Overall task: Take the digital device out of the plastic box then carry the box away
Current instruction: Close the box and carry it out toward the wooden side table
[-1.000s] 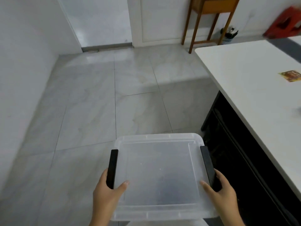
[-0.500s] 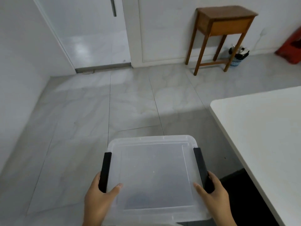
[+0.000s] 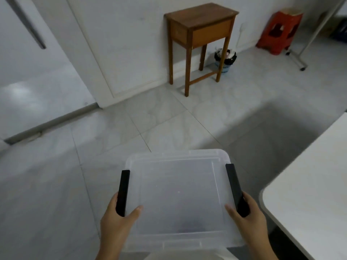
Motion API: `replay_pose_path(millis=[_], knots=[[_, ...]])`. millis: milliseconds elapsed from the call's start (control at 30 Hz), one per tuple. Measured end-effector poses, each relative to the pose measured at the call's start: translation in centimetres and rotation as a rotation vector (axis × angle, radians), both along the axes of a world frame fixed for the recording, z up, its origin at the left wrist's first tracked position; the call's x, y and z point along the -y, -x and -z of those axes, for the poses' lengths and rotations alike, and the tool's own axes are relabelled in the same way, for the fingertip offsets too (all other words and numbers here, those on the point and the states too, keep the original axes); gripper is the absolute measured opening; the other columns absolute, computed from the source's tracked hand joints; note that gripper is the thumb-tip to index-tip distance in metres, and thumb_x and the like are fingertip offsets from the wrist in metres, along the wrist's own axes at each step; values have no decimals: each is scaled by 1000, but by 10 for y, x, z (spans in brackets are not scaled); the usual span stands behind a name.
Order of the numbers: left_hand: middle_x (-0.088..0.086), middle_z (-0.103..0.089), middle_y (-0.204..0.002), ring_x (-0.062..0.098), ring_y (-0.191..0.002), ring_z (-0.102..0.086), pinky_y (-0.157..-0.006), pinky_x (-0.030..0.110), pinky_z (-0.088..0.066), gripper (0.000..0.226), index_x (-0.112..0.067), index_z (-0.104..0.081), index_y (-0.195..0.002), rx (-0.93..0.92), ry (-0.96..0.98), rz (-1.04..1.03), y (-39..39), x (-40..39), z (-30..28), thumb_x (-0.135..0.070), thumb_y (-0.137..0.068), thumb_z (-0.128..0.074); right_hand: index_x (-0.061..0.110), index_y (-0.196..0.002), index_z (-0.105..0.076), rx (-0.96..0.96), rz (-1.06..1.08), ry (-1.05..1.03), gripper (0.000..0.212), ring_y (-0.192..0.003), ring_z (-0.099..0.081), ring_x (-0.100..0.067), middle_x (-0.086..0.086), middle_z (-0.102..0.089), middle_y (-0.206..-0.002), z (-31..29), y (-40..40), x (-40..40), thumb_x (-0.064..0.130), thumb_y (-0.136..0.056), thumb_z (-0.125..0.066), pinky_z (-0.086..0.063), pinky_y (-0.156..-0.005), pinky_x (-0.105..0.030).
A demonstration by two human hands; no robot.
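Note:
I hold a clear plastic box [image 3: 178, 194] with its lid on, level in front of me above the tiled floor. It has a black latch on each side. My left hand [image 3: 117, 222] grips the left edge by its latch, thumb on the lid. My right hand [image 3: 247, 220] grips the right edge the same way. Through the lid only a faint dark patch shows near the front. No digital device is in sight.
A white table [image 3: 308, 194] stands at my right. Against the far wall are a small wooden side table [image 3: 201, 21], a little bin [image 3: 225, 61] beside it and a red plastic stool [image 3: 279, 32]. A pale door [image 3: 33, 76] is at the left.
My view has swung right and away from the white table. The wooden side table and red stool have come closer. Both hands keep the same hold on the box.

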State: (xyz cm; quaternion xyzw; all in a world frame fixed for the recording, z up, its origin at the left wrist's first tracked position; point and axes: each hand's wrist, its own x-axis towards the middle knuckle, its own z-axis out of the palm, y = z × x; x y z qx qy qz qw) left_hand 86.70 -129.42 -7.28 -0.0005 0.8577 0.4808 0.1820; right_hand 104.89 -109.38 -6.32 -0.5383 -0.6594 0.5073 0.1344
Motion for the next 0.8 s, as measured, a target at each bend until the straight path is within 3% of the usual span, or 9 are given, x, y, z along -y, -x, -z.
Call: replay_pose_path(millis=[200, 367, 567, 700, 800], knots=[[6, -56, -95, 21, -88, -50, -79, 30, -37, 61, -12, -52, -120, 37, 30, 80, 123, -132, 21, -12, -64, -78, 2, -124, -49, 21, 111, 21, 57, -111, -54, -31, -21, -59, -121, 14, 110, -113, 4, -71, -71, -39, -93, -35], [2, -54, -97, 19, -89, -48, -80, 30, -37, 63, -14, -50, -123, 3, -5, 124, 220, -255, 1, -14, -66, -77, 2, -123, -49, -6, 137, 6, 56, -111, -54, -31, -20, -59, -121, 0, 202, -233, 4, -71, -71, -40, -94, -37], [8, -58, -109, 25, -100, -53, -93, 38, -40, 68, -13, -48, -125, 9, 18, 137, 319, -379, -9, -12, -64, -78, -1, -121, -51, -59, 208, 11, 58, -112, -54, -31, -22, -59, -121, -7, 296, -348, -3, -67, -72, -38, -93, -34], [5, -53, -96, 21, -88, -47, -84, 35, -38, 63, -11, -51, -121, 23, 42, 176, 389, -478, 1, -10, -63, -78, -5, -118, -53, -34, 304, 19, 59, -107, -57, -36, -27, -61, -116, 8, 359, -430, -7, -63, -74, -39, -96, -40], [6, -55, -96, 21, -88, -48, -85, 34, -39, 66, -10, -51, -122, 35, 32, 238, 443, -557, 7, -12, -62, -80, -5, -118, -53, -32, 367, 19, 59, -107, -57, -37, -27, -61, -116, 14, 406, -498, -5, -63, -75, -39, -97, -42]])
